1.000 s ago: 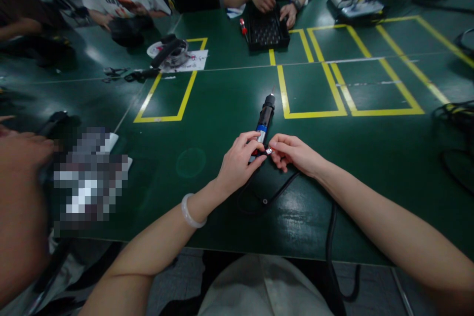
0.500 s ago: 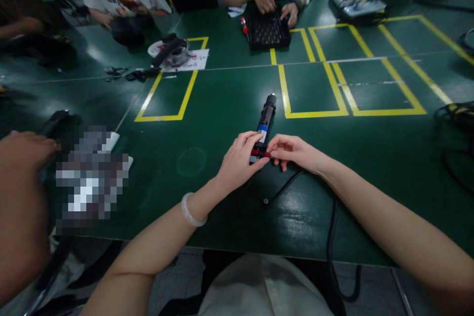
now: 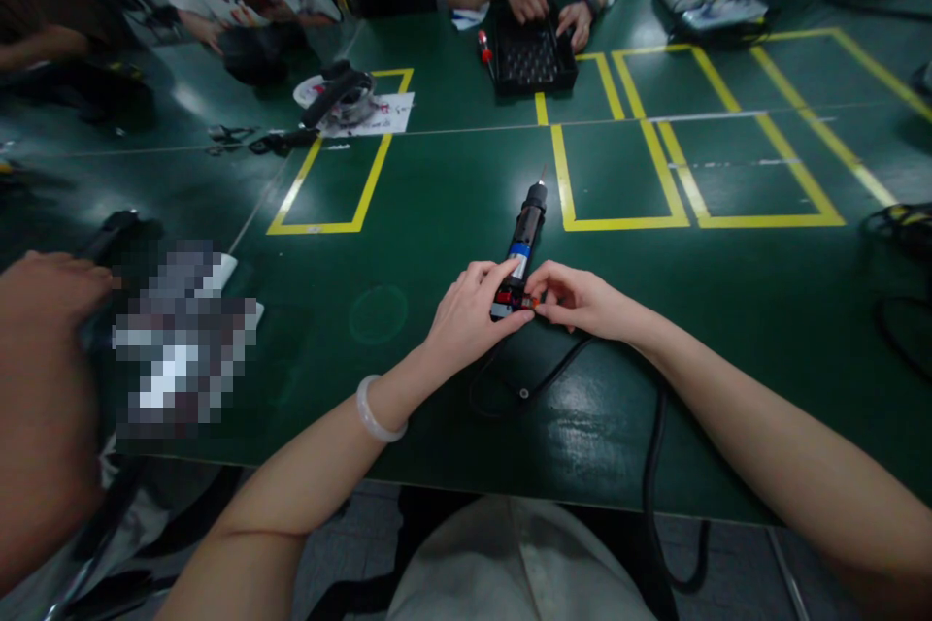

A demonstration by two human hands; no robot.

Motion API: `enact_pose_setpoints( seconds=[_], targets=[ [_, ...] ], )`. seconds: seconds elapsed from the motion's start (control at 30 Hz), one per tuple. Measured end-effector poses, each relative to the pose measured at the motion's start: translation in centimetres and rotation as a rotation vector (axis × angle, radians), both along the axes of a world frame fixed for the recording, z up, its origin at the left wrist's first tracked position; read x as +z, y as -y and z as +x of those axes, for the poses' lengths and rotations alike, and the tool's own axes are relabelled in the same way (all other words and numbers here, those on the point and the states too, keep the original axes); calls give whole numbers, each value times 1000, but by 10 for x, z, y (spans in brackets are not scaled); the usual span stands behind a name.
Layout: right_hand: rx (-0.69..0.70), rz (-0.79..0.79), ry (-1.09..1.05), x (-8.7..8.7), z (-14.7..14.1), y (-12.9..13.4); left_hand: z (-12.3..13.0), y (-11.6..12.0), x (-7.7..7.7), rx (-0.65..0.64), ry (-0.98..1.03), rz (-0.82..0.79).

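Note:
An electric screwdriver lies on the green table, its thin bit pointing away from me. Its casing is partly off, baring a silver and blue motor section. My left hand is closed around the rear end, with fingers over the motor and the thumb along the near side. At the right of that end, my right hand pinches a small orange-red part that I cannot make out clearly. A red piece shows between the hands. A black cable curves over the table below them.
Yellow tape outlines mark the table. Across it a co-worker's hands reach into a black tray beside a red-handled screwdriver. Headphone-like gear lies on paper at left. Another person's arm enters from the left; cables lie at right.
My right fingertips have shifted slightly to the right, and an orange-red bit now shows at them beside the screwdriver's end. My left hand keeps its hold.

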State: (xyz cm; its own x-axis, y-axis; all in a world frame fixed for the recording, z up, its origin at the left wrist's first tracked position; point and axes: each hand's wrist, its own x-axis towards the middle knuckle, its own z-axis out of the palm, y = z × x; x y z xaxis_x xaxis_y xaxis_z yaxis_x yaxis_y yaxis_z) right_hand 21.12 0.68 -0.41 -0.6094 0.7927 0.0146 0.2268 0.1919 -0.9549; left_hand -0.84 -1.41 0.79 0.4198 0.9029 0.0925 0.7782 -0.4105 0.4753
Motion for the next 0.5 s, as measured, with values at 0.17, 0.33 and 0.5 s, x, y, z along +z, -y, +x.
enact_pose_setpoints(
  seconds=[0.17,0.33,0.5],
  targets=[
    [-17,166,91,1,-2,-1,0,0,0,14,-7,-1],
    [-20,203,78,0,-2,-2,0,0,-1,12,3,-5],
    [-28,84,31,-4,-4,1,0,0,-4,13,23,-4]
  ],
)
